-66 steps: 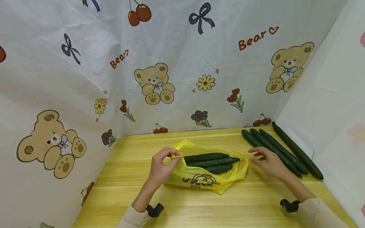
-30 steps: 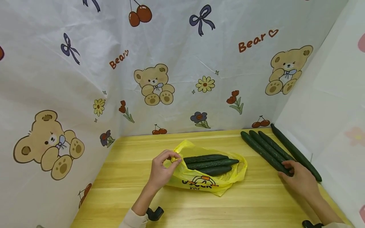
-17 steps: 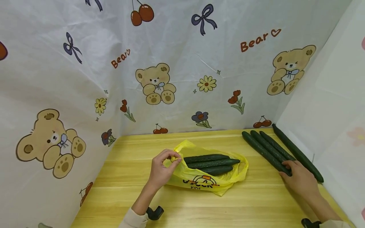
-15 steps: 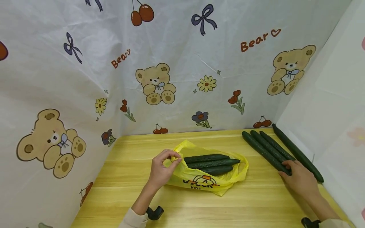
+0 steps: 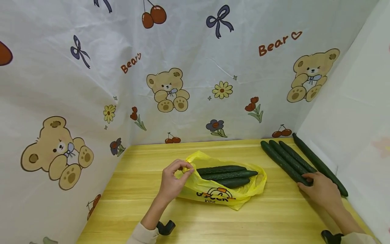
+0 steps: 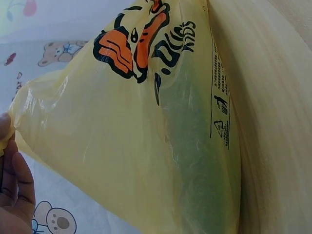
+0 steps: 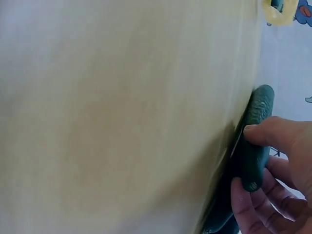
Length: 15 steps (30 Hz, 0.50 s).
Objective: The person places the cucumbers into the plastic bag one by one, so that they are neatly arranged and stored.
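Observation:
A yellow plastic bag (image 5: pixel 213 194) lies on its side with its mouth towards the right, and three dark green cucumbers (image 5: pixel 230 174) show inside it. My left hand (image 5: pixel 173 179) pinches the bag's rim at the left between thumb and fingers; the left wrist view has the hand (image 6: pixel 14 180) at its edge. At the right of the table, my right hand (image 5: pixel 323 189) grips the near end of the leftmost cucumber (image 5: pixel 278 159) in a row. In the right wrist view the thumb lies on one side of that cucumber (image 7: pixel 256 122), with the fingers round its other side.
Two cucumbers (image 5: pixel 292 157) lie close alongside the gripped one, and another cucumber (image 5: pixel 317 161) lies by the right white wall (image 5: pixel 359 135). Behind the wooden table (image 5: pixel 243 223) hangs a printed bear cloth (image 5: pixel 192 57).
My right hand has gone from beside the bag's mouth rightward to the row of cucumbers and taken hold of the leftmost one's near end. My left hand has stayed on the rim.

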Each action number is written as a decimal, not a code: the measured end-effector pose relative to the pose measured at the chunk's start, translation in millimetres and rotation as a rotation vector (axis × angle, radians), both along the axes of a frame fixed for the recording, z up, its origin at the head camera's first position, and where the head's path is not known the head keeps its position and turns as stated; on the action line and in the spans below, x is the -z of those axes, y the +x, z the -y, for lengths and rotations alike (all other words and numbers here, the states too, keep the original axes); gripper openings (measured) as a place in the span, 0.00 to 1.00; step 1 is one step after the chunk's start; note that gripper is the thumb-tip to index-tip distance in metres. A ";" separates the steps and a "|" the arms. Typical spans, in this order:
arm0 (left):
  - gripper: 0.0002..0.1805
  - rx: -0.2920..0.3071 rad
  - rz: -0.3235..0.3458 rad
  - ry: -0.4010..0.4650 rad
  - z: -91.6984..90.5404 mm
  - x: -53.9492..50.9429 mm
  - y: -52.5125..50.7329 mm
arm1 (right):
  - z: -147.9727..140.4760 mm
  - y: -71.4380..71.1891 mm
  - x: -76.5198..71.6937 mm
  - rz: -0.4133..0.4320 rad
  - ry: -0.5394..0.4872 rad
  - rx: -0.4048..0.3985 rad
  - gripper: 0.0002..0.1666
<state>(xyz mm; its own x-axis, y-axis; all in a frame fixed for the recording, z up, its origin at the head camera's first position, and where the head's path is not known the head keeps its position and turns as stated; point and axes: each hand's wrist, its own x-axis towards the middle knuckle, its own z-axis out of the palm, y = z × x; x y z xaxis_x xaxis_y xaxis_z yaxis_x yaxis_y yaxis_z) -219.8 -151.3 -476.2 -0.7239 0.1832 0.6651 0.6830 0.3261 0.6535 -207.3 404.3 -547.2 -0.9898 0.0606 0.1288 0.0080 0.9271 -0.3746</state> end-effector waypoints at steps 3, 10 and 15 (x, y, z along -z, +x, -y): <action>0.07 0.002 0.008 0.002 -0.5 1.0 -0.2 | -4.1 1.2 -2.5 -0.007 -0.005 0.017 0.34; 0.08 -0.001 0.004 0.012 -0.4 2.7 -0.5 | -2.8 -2.2 -8.7 -0.012 -0.070 0.041 0.36; 0.07 0.005 0.008 0.016 -1.4 4.2 -1.1 | 2.6 -3.3 -1.3 -0.108 -0.120 0.021 0.31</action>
